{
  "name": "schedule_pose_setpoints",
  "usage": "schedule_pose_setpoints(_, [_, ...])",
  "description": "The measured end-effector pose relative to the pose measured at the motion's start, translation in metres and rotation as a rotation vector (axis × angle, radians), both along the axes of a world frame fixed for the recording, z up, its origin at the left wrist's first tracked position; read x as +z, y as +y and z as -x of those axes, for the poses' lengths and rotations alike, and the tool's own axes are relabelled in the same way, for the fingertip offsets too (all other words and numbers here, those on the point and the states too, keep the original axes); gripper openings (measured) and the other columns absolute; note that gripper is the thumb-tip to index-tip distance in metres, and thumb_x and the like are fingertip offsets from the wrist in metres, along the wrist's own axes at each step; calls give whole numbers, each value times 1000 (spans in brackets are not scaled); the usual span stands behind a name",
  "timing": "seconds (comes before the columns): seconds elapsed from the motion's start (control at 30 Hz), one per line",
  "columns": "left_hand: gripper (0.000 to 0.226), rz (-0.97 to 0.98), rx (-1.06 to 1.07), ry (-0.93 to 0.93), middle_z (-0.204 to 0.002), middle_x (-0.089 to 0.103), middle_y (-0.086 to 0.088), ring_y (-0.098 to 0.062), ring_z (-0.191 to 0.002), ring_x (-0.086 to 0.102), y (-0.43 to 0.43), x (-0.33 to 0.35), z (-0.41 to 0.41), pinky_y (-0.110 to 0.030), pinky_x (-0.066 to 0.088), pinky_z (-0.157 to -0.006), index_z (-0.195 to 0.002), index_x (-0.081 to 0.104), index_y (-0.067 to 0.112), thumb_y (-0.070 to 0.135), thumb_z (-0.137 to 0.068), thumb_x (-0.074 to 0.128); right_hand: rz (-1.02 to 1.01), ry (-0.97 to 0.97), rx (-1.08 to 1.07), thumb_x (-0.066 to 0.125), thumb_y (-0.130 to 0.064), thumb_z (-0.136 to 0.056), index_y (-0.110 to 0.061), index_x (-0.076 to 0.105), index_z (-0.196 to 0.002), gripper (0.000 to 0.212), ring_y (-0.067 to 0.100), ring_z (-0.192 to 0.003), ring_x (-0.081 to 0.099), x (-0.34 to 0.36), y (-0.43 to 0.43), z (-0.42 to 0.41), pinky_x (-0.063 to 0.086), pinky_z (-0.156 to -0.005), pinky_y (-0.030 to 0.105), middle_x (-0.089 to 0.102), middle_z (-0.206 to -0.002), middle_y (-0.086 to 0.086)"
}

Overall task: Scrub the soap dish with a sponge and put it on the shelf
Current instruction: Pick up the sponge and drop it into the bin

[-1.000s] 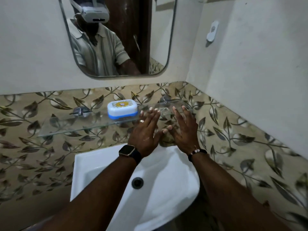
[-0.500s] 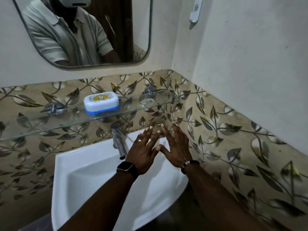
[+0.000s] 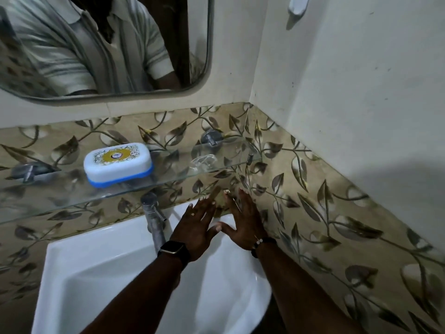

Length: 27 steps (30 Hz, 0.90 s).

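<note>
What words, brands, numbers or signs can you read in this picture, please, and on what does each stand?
No text reads clearly.
Label on the white-lidded, blue-based plastic soap dish, standing on the clear glass shelf: a yellow floral print with a small round emblem, too blurred to read.
Screen of the black smartwatch: dark, nothing shown.
Face of the white plastic wall fitting: no marking legible.

A smartwatch (image 3: pixel 173 249) with a black band is on the left wrist, a thin ring (image 3: pixel 192 214) on the left hand (image 3: pixel 195 230). The right wrist wears a bracelet (image 3: pixel 261 242) of dark and white beads — the mirror (image 3: pixel 192 39) shows a pale striped short-sleeved shirt (image 3: pixel 79 51).
</note>
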<state>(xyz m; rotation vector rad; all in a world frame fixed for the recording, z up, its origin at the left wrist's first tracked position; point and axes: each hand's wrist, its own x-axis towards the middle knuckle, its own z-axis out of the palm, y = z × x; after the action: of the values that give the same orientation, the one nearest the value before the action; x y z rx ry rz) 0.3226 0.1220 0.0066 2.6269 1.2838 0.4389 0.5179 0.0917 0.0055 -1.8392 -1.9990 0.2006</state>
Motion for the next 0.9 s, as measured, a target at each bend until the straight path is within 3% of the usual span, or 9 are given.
schedule_pose_setpoints(0.17, [68,57,-53,77,-168,-4,-3,-27,-155,1,27,-18,-9,-39,0,-125,-160,15,24,56,-102,34,60,-14,83,45,-74,-81,-49,-15,-148,94,38,-152,0,-21,30,-14,14,-123,54,-1,-166,15])
schedule_pose_setpoints(0.27, [82,20,-79,90,-167,3,-7,-31,-154,9,38,-22,-16,-43,10,-125,-159,19,18,57,-95,52,103,-33,104,58,-64,-84,-43,-9,-151,98,36,-153,-3,-27,41,-19,11,-123,50,-3,-166,14])
schedule_pose_setpoints(0.37, [98,57,-82,203,-168,4,-10,-31,-154,6,54,-26,-21,-38,7,-123,-160,13,17,50,-86,69,184,-99,114,63,-50,-90,-26,3,-158,93,29,-154,-8,-40,50,-20,7,-124,42,-6,-167,9])
schedule_pose_setpoints(0.5, [77,172,-94,285,-168,14,-8,-28,-154,10,64,-32,-34,-34,8,-123,-160,17,20,35,-97,60,184,-136,103,56,-27,-99,-13,26,-155,66,27,-154,8,-52,59,-19,10,-126,38,12,-166,7])
schedule_pose_setpoints(0.57, [61,152,-41,227,-161,34,-6,-29,-148,28,61,-29,-37,-35,26,-118,-155,33,21,21,-99,55,135,-118,92,56,-15,-97,-11,40,-149,54,30,-151,21,-46,60,-14,15,-124,37,30,-160,11])
schedule_pose_setpoints(0.63, [53,115,25,157,-143,55,-2,-29,-129,47,60,-24,-41,-34,44,-97,-143,51,25,8,-93,53,69,-101,82,59,-4,-89,-7,56,-136,47,36,-142,38,-43,63,-10,28,-119,40,50,-147,15])
schedule_pose_setpoints(0.73, [44,90,68,152,-120,66,3,-25,-109,53,60,-18,-48,-28,38,-71,-123,62,29,4,-89,51,24,-102,89,55,2,-84,-6,66,-122,40,38,-128,51,-33,66,-8,42,-110,45,62,-129,16])
schedule_pose_setpoints(0.8, [40,78,78,160,-119,66,4,-24,-107,53,62,-17,-50,-27,35,-69,-120,63,29,6,-90,50,-20,-95,89,55,3,-84,-5,68,-117,36,38,-120,56,-29,66,-7,47,-103,45,66,-122,16])
schedule_pose_setpoints(0.9, [42,70,91,170,-125,64,3,-25,-109,54,64,-14,-54,-31,41,-71,-125,62,27,7,-91,48,-63,-126,88,54,2,-87,-5,70,-114,31,37,-115,59,-23,64,-6,49,-99,43,68,-117,16])
